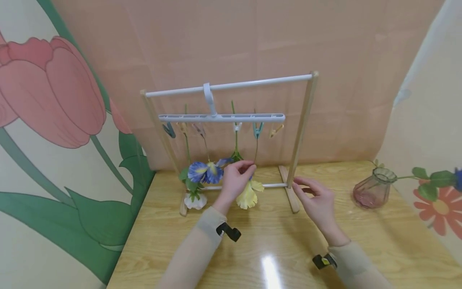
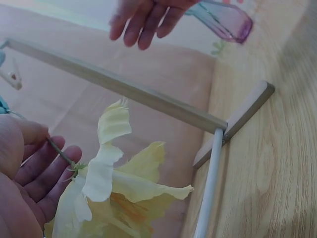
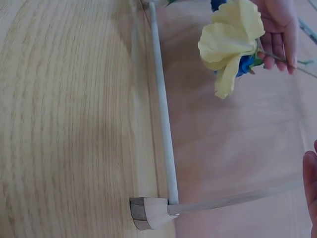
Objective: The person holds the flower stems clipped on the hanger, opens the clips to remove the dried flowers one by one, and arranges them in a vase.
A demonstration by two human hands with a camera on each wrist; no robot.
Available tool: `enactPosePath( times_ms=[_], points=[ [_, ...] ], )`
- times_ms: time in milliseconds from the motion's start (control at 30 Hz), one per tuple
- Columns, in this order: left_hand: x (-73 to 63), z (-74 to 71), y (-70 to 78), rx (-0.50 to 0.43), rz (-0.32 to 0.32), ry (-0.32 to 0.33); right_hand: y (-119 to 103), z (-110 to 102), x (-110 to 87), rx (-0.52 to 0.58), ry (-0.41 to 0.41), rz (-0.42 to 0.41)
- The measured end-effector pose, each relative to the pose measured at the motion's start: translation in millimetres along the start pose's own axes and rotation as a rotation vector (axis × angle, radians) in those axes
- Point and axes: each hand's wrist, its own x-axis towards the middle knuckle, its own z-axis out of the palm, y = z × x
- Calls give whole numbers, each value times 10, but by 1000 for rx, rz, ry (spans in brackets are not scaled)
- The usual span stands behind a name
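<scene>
My left hand [image 1: 236,176] pinches the thin green stem of a yellow flower [image 2: 129,193] just above its bloom, between thumb and fingers. The flower hangs head down from a teal clip [image 1: 258,130] on a white hanger [image 1: 221,117]. Left of it, a blue flower [image 1: 205,172] and a white flower [image 1: 195,200] hang upside down from other clips. Another blue bloom [image 3: 245,64] shows behind the yellow one in the right wrist view. My right hand [image 1: 317,202] is empty, fingers loosely bent, beside the rack's right wooden post [image 1: 302,128].
The hanger hooks over the white top bar [image 1: 260,82] of the wooden rack, whose feet [image 1: 290,196] stand on the wooden table [image 1: 252,249]. An unused yellow clip [image 1: 276,131] hangs at the right end. A pinkish glass vase [image 1: 373,190] at right holds a blue flower [image 1: 458,178].
</scene>
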Motion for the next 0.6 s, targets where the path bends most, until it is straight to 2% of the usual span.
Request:
enactPosePath(
  times_ms=[200, 367, 500, 600],
  points=[
    [-2, 37, 7, -23, 10, 4, -44, -5, -19, -4, -13, -5],
    [-11, 62, 27, -66, 10, 18, -108, -14, 30, -57, -5, -34],
    [-40, 55, 44, -94, 11, 30, -97, -9, 148, -137, -16, -73],
    [-54, 48, 45, -92, 29, 53, -151, 43, 318, -190, -65, -124]
  ],
)
